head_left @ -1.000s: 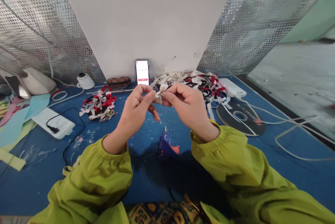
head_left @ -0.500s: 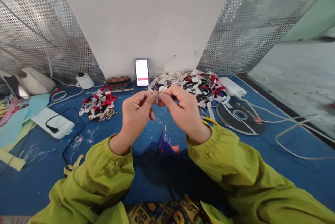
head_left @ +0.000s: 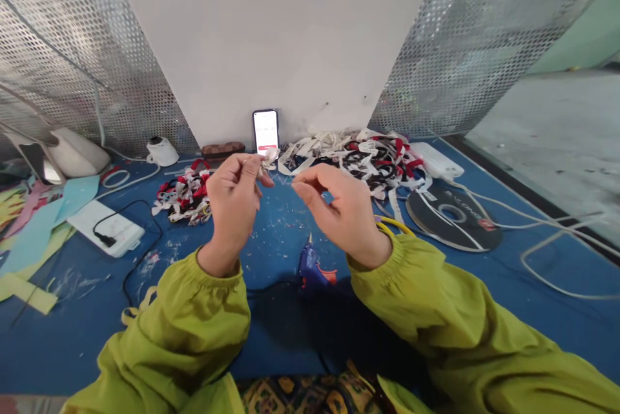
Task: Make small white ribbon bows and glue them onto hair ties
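My left hand [head_left: 231, 204] is raised over the blue table with thumb and fingers closed on a small white ribbon bow [head_left: 270, 155]. Its loops stick out past the fingertips; the rest is hidden in the hand. To its right, my right hand [head_left: 339, 207] curls with thumb and index fingertip brought together. Whatever those tips hold, if anything, is too small to make out. The hands are apart. Below and between them lies a blue glue gun [head_left: 310, 265] with an orange trigger, its nozzle pointing away from me.
Red and white bows [head_left: 184, 197] lie in a heap at left. Behind my right hand is a larger pile of ribbons and bands [head_left: 368, 159]. A phone [head_left: 265, 130] leans on a white board [head_left: 285, 46]. At right are a black reel [head_left: 450, 219], yellow-handled scissors [head_left: 394, 225] and white cables [head_left: 527, 223].
My hands have separated. The left has moved left with the white bow, while the right has let go of it and stayed near its place. The camera view has shifted slightly.
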`<state>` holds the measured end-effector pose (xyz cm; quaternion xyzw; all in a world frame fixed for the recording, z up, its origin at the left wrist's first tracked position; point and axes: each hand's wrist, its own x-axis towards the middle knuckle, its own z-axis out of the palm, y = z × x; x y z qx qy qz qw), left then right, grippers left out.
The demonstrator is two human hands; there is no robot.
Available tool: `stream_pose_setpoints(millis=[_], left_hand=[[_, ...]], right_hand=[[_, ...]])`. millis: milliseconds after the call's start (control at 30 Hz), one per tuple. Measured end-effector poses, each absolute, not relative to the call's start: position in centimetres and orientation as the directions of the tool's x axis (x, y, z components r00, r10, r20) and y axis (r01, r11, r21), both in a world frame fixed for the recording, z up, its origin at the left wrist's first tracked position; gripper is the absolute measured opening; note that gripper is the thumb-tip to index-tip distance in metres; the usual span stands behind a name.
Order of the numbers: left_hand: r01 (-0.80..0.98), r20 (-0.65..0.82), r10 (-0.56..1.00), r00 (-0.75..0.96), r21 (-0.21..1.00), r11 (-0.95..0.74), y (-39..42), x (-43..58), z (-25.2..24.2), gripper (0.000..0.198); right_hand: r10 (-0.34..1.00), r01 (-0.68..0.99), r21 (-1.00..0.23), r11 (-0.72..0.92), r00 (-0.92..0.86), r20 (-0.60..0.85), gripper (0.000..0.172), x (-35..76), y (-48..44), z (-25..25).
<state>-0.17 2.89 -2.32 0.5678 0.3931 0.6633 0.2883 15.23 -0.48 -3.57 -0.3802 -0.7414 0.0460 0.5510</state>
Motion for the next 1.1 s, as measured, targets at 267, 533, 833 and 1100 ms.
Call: stream_pose_setpoints(millis=[267,533,833,1100], left_hand=[[0.238,0.583,0.809,-0.07,0.798,-0.554,1.1,0.8,-2.6,0.02],[0.337,0.617,0.787,-0.014,0.744,-0.577,0.4,1.5,-3.2,0.02],[0.47,0.669,0.744,0.015,0.652,-0.596,1.0,1.6,-4.2,0.022],[0.372,0.475,0.88,-0.012,0.819,-0.437,2.4,1.5,-4.8,0.024]], right_hand=[[0.74,0.333,-0.702,0.629,0.02,0.672,0.004,15.4,0.4,-3.4],[0.891,0.053,-0.894,0.444,0.075,0.447,0.008,14.5,0.4,-3.7],[0.658,0.429,-0.602,0.674,0.022,0.752,0.017,14.4,-0.2,-4.6],[0.435,0.688,-0.199,0.698,-0.187,0.881,0.021,14.3,1.1,-6.3]])
